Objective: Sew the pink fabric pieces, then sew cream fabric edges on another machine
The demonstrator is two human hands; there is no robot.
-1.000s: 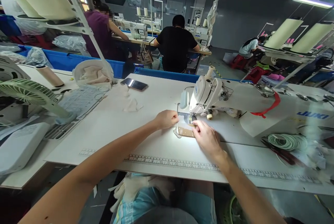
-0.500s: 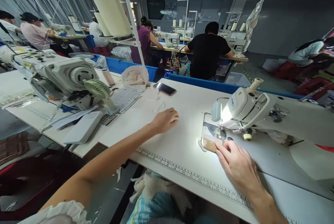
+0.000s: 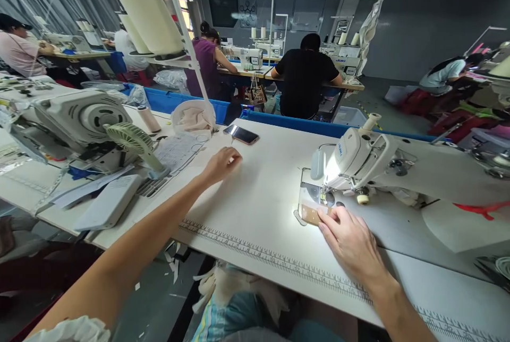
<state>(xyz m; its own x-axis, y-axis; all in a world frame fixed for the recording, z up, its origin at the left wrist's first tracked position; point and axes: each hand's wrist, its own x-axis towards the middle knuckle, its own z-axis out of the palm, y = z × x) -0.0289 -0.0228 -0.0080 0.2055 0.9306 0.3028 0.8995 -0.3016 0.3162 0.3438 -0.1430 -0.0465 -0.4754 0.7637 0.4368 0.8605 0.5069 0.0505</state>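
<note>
My left hand [image 3: 221, 165] is over the white tabletop [image 3: 258, 193], just in front of a dark phone [image 3: 241, 135]. Its fingers curl in towards the thumb; anything between the tips is too small or hidden to make out. By the front of the lit needle area of a white sewing machine [image 3: 360, 159], my right hand [image 3: 353, 238] has its thumb and fingers closed on the end of a small flat brown piece [image 3: 309, 215]. That piece lies at the corner of the machine's bed plate [image 3: 308, 191], and my fingers cover its right end.
A printed ruler strip [image 3: 274, 259] runs along the table's front edge. Left of my arm stand a green fan [image 3: 133, 143], a white box [image 3: 107, 204] and another sewing machine [image 3: 79, 119]. Behind are a bin with beige cloth [image 3: 194, 119] and thread cones [image 3: 145, 7]. Several people sit at machines beyond.
My left hand has moved left and farther back over the table, past the phone's near side. My right hand remains on the brown piece. The view has turned slightly right.
</note>
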